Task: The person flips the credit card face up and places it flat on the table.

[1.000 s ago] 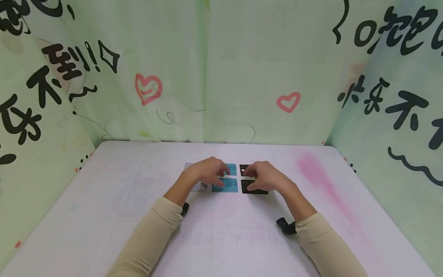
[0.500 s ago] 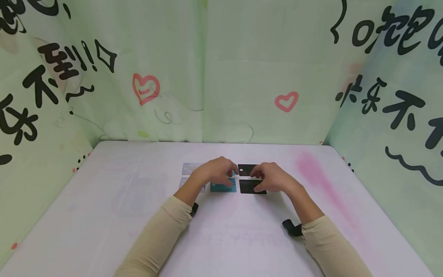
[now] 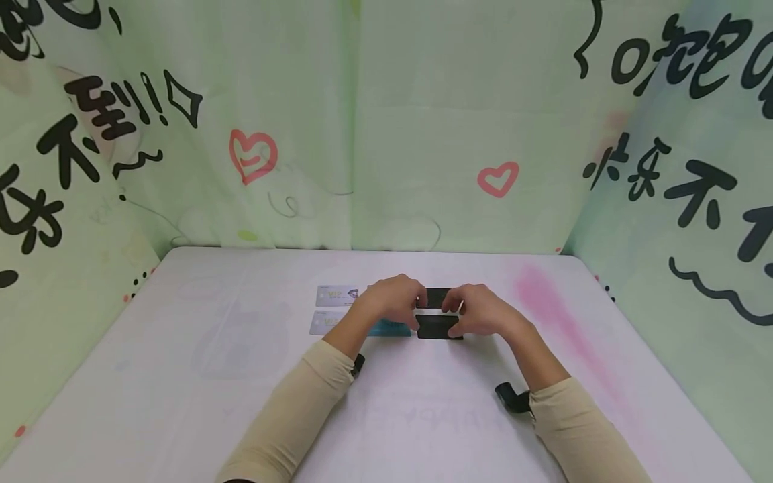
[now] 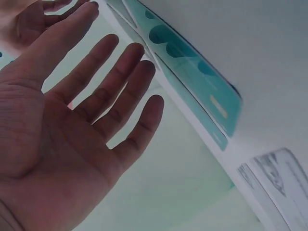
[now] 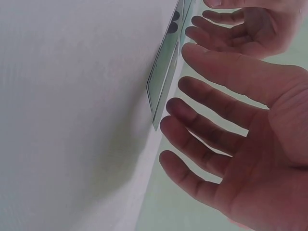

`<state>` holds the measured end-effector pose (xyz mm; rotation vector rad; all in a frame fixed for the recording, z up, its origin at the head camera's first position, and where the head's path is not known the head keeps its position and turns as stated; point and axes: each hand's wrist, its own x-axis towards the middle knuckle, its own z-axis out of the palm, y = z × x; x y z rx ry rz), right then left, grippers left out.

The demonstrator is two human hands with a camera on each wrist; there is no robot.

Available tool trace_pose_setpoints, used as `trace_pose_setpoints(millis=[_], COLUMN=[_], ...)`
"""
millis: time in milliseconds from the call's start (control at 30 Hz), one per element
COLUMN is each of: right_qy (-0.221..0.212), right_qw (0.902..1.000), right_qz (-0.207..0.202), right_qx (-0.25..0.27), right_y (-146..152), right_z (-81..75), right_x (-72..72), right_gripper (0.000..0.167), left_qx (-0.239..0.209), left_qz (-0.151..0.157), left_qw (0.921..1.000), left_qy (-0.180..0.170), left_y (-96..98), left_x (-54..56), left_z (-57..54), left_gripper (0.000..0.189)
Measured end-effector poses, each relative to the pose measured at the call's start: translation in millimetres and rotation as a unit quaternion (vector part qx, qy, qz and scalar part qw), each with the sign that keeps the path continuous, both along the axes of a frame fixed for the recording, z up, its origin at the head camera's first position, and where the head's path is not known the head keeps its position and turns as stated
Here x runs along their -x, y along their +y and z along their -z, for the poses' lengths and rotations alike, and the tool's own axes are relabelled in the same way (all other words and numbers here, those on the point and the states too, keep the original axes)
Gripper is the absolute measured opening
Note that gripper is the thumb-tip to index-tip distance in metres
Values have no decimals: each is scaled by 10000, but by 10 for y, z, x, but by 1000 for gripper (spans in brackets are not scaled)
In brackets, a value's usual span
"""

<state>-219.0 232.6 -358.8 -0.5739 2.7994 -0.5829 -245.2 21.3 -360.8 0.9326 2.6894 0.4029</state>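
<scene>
Flat cards lie in two rows on the white table. Two black cards, the front one (image 3: 435,327) and the back one (image 3: 437,298), form the right column. My left hand (image 3: 395,298) is over the blue cards, its fingertips at the left ends of the black ones. It hides most of the back blue card (image 4: 197,103); part of the front blue card (image 3: 389,329) shows. At the black cards' right ends is my right hand (image 3: 483,312). Both wrist views show spread, gently bent fingers holding nothing. Whether fingertips touch the black cards, I cannot tell.
Two silver-white VIP cards, one in the back row (image 3: 335,295) and one in the front row (image 3: 326,322), lie at the left. The white table (image 3: 386,429) ends at a green curtain (image 3: 417,134) behind. Curtains with black writing flank both sides.
My left hand has moved right from the white and blue cards to the left ends of the black ones. My right hand has shifted slightly right. The cards look unmoved.
</scene>
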Motion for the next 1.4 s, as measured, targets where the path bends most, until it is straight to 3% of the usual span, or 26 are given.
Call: trace_pose_setpoints(millis=[600, 933, 1400], right_qy=[-220, -320, -537], right_qw=[9996, 9987, 9965], right_qz=[30, -170, -8], right_qx=[-144, -345, -637], right_y=[38, 43, -3], right_z=[-143, -85, -23], right_x=[123, 100, 84], right_gripper=[37, 39, 50], left_qx=[238, 475, 644], left_qz=[-124, -252, -333], left_qw=[9996, 9985, 9974], left_qy=[-74, -99, 9], left_y=[110, 165, 217], left_x=[-24, -40, -85], left_z=[-53, 8, 28], left_gripper=[45, 52, 53])
